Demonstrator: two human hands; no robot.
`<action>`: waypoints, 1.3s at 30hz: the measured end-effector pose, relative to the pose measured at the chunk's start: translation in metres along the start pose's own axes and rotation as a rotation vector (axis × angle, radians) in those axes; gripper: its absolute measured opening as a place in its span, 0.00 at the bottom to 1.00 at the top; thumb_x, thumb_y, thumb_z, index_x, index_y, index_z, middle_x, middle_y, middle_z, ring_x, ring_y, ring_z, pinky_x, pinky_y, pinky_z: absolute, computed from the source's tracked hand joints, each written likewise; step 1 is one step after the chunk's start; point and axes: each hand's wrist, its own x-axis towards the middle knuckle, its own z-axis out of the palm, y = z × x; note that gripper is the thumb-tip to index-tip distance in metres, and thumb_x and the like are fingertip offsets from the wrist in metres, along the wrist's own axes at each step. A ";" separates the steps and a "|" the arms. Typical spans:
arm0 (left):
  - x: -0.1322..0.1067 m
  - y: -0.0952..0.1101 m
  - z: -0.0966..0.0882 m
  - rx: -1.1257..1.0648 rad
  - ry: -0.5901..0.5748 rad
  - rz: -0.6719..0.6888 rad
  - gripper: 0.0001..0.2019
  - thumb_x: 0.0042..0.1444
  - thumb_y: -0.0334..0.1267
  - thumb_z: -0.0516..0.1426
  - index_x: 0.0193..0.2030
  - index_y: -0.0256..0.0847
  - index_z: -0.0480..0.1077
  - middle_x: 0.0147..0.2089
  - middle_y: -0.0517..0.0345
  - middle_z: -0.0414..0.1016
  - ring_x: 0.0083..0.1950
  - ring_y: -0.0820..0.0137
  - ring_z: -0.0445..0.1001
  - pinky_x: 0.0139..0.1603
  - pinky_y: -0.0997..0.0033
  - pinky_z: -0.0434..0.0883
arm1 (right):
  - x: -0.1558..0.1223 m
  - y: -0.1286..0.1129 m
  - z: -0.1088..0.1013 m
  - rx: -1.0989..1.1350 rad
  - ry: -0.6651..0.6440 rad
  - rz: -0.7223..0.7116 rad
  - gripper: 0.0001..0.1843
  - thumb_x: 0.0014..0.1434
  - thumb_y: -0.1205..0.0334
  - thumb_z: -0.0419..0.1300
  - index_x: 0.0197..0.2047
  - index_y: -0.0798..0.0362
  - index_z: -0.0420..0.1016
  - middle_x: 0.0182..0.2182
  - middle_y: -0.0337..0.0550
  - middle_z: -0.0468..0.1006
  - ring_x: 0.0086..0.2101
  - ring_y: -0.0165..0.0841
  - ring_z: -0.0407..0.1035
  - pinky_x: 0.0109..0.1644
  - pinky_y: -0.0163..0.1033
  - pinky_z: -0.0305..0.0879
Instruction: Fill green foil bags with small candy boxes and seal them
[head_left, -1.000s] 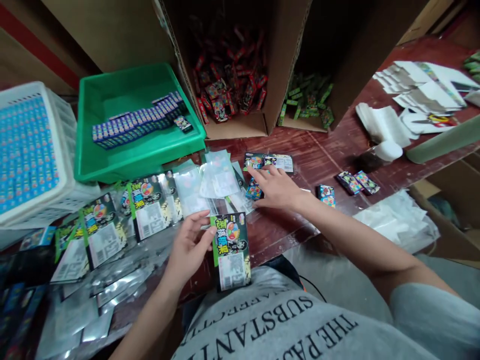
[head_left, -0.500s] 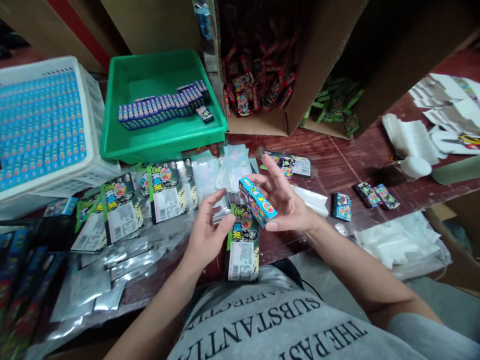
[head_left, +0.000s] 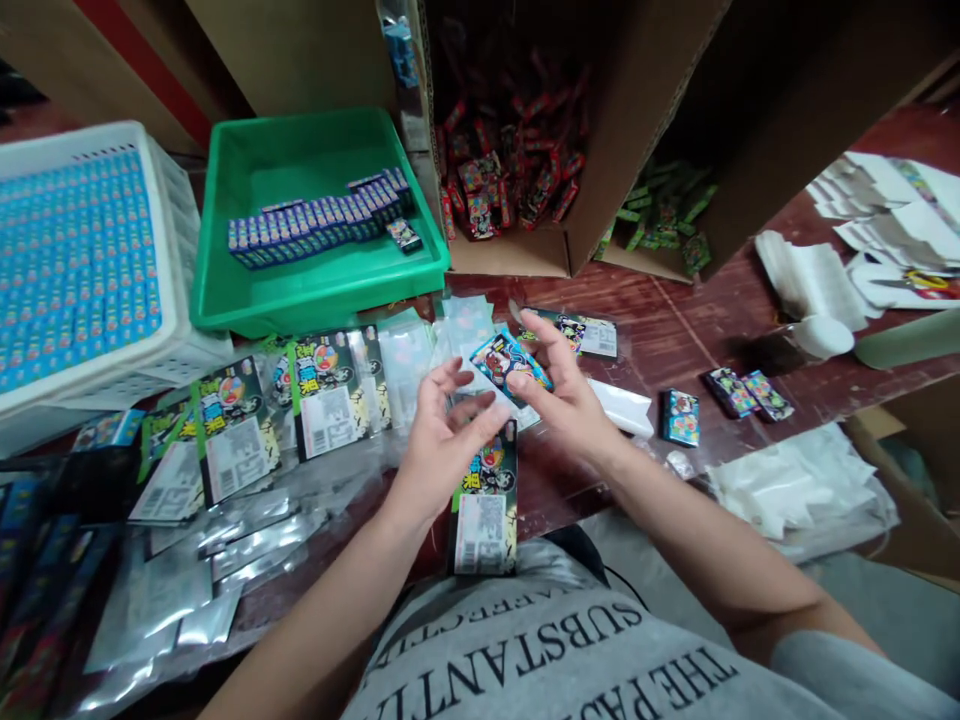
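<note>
My right hand [head_left: 564,398] grips a small blue candy box [head_left: 496,362], thumb across its printed face and fingers behind. To its left, my left hand [head_left: 439,445] holds nothing, with its fingers apart and slightly curled. Below both hands lies a black and green printed pouch [head_left: 484,525] with a barcode label, at the table edge against my shirt. My left thumb and fingers cover part of its top. Clear plastic sleeves [head_left: 405,365] lie just beyond my left hand. Another printed pouch [head_left: 598,337] rests behind my right hand.
A green tray [head_left: 315,302] holds a row of purple boxes. Left of it stands a white basket [head_left: 176,230] packed with blue boxes. Open cartons [head_left: 517,262] hold red and green boxes. Several printed pouches [head_left: 330,395] lie left; loose boxes [head_left: 680,418] and scissors [head_left: 919,282] lie right.
My right hand has turned the blue box so its broad printed face shows instead of its narrow side. My left hand has shifted slightly right, nearer the box, its fingers still apart.
</note>
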 end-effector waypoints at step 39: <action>-0.012 -0.003 -0.044 0.274 -0.221 0.000 0.27 0.54 0.32 0.65 0.58 0.46 0.60 0.49 0.56 0.68 0.50 0.68 0.74 0.48 0.67 0.73 | 0.058 -0.030 -0.063 -0.524 -0.766 -0.022 0.37 0.59 0.65 0.69 0.69 0.47 0.63 0.42 0.40 0.82 0.35 0.34 0.76 0.39 0.38 0.67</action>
